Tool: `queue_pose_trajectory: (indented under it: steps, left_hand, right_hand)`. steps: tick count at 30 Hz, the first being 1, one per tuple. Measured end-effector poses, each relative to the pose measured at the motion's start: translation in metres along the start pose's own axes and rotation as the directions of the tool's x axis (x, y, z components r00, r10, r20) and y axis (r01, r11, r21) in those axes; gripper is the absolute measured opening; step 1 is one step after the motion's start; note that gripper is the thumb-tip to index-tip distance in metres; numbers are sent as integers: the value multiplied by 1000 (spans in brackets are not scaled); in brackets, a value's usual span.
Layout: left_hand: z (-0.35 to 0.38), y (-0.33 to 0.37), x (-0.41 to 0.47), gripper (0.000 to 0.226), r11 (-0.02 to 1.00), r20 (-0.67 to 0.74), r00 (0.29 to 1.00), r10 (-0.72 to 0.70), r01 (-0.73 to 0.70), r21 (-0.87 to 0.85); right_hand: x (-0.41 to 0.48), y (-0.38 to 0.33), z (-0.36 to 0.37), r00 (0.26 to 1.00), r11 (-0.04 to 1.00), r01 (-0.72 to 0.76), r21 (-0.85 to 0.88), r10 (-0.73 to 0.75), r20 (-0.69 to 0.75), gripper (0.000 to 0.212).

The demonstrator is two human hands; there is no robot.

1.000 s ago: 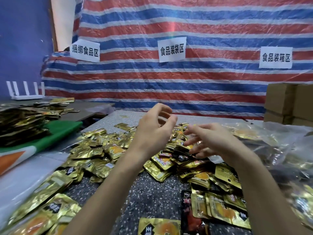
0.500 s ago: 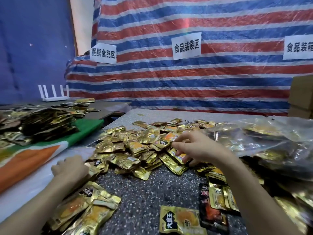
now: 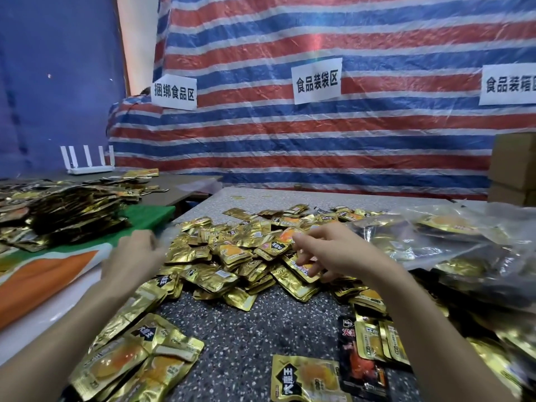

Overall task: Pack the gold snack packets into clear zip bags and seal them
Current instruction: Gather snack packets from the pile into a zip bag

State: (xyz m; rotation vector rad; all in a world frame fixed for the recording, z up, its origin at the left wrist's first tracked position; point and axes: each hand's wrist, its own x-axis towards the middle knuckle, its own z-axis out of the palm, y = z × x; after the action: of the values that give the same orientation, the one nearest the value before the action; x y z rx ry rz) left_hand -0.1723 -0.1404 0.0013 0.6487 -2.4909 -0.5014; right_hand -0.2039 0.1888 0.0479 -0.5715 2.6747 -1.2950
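Right hand, fingers loosely spread, touches gold snack packets heaped on counter. Left hand blurred at heap's left edge; grip indeterminable.

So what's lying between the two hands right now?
The heap of gold snack packets fills the stretch between the left hand and the right hand, seen in the head view.

Striped tarp behind speckled table
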Motion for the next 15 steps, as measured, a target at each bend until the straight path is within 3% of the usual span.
queue_pose_trajectory:
  steps: [2,4,6,9,12,15]
  left_hand:
    - [-7,35,-17,11,959,-46,980,196,-201,-198]
    - [-14,71,-43,11,814,-161,900,404,-434,-387]
    - [-16,100,-67,10,639,-256,780,572,-619,-457]
    - [-9,128,-89,15,434,-306,561,769,-810,-395]
    - [0,144,-90,15,354,-263,474,840,-848,-395]
    - [8,154,-86,18,355,-171,505,846,-774,-524]
  right_hand:
    - [-2,-4,0,999,981,-33,191,34,-2,47]
    - [-5,-7,-5,997,937,-68,343,75,-7,61]
    - [-9,-9,-12,994,901,-103,422,110,7,77]
    - [-15,-13,-24,993,874,-107,475,113,14,90]
    - [-23,-12,-38,998,915,-36,402,54,-34,55]
    - [-32,-11,-51,1000,928,-7,374,17,-24,16]
